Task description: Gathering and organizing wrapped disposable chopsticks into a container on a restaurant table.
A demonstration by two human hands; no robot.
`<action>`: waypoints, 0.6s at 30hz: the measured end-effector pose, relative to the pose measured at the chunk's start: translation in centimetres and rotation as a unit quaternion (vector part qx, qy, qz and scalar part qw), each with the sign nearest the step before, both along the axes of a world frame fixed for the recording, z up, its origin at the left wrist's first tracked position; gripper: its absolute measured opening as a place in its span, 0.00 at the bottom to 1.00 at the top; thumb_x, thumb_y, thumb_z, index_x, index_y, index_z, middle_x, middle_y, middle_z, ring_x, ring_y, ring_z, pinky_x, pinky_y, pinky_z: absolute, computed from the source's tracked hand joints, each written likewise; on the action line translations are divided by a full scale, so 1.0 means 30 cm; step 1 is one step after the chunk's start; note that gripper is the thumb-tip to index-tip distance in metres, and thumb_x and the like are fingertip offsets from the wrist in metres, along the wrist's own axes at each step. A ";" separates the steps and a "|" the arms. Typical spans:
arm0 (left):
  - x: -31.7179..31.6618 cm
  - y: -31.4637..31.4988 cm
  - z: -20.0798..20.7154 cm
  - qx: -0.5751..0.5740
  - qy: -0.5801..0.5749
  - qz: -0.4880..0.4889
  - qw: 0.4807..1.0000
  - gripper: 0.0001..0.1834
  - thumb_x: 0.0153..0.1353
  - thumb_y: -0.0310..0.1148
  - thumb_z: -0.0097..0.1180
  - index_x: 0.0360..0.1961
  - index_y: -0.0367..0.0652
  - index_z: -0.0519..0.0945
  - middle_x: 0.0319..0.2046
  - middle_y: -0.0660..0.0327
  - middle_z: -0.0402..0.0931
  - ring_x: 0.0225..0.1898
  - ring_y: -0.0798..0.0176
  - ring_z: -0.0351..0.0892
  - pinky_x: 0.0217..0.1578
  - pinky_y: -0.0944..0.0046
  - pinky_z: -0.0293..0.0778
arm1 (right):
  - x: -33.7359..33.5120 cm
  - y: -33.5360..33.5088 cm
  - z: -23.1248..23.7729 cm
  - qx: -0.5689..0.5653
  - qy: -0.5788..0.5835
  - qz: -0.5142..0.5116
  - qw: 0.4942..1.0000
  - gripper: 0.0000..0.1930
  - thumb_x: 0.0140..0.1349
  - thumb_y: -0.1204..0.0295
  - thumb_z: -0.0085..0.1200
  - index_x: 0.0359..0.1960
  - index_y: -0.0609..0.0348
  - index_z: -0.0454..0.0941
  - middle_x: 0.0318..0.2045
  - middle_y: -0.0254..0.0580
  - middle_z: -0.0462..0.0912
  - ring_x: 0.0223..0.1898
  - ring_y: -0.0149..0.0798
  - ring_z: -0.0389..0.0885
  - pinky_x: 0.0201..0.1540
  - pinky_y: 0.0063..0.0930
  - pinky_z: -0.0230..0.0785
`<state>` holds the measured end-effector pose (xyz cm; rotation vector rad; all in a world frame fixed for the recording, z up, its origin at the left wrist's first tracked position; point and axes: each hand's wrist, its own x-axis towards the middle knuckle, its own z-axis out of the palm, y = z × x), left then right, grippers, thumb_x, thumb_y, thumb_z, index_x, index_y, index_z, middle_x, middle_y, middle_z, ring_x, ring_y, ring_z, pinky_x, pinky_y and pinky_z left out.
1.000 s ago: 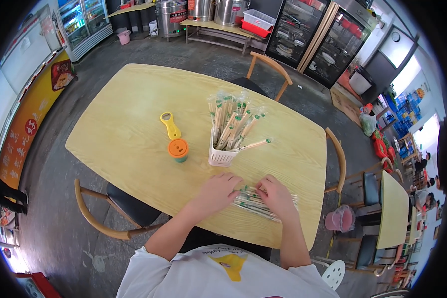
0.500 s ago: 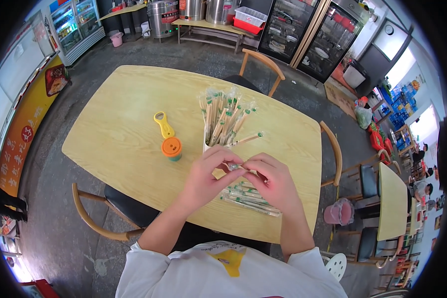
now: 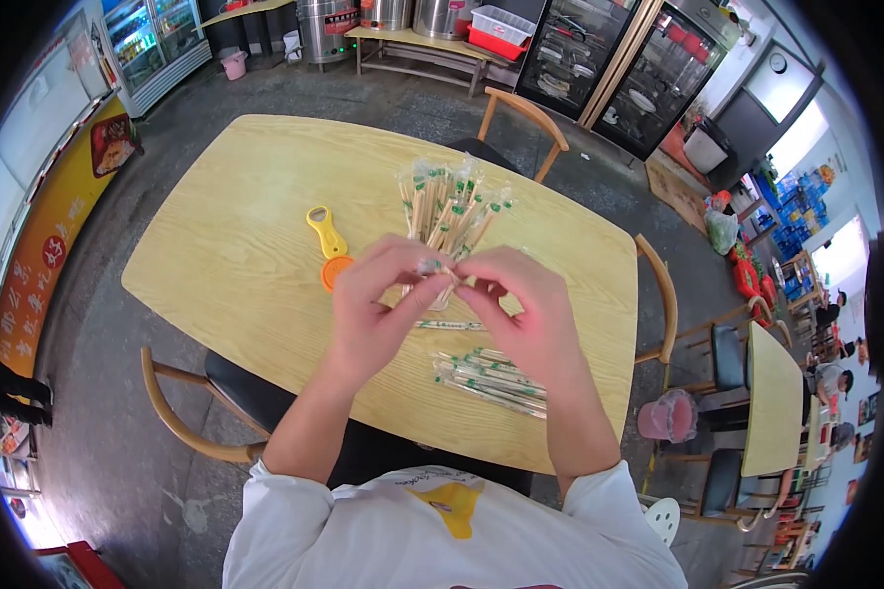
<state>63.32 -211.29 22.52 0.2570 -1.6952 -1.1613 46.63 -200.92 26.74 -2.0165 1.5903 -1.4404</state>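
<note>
My left hand (image 3: 378, 299) and my right hand (image 3: 523, 304) meet over the table, thumbs and fingers pinched close together. Between them shows a small piece of clear plastic chopstick wrapper (image 3: 430, 266) with green print; the fingers hide most of what they hold. Just beyond stands a thick bunch of wrapped chopsticks (image 3: 442, 206), splayed at the top, its holder mostly covered by my hands. A single wrapped chopstick pair (image 3: 449, 325) lies crosswise below my fingers. Nearer me, beside my right wrist, is a pile of wrapped chopsticks (image 3: 486, 378).
Left of my hands are a yellow bottle opener (image 3: 326, 232) and an orange-lidded container (image 3: 335, 272), partly covered by my left hand. Wooden chairs (image 3: 525, 113) surround the pale wooden table (image 3: 236, 216). A pink bin (image 3: 666, 419) stands on the floor at right.
Both hands have moved away from me, toward the standing bunch, still pinched together. My left hand now partly covers the orange-lidded container. The crosswise pair below my fingers has come into view.
</note>
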 end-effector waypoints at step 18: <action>-0.052 -0.050 0.024 -0.119 -0.083 0.152 0.978 0.15 0.60 0.19 0.68 0.49 0.40 0.85 0.38 0.58 0.82 0.37 0.56 0.87 0.35 0.61 0.83 | 0.013 -0.156 -0.142 0.018 -0.124 -0.035 0.992 0.09 0.67 0.83 0.61 0.47 0.65 0.80 0.35 0.47 0.88 0.37 0.38 0.91 0.39 0.30 0.84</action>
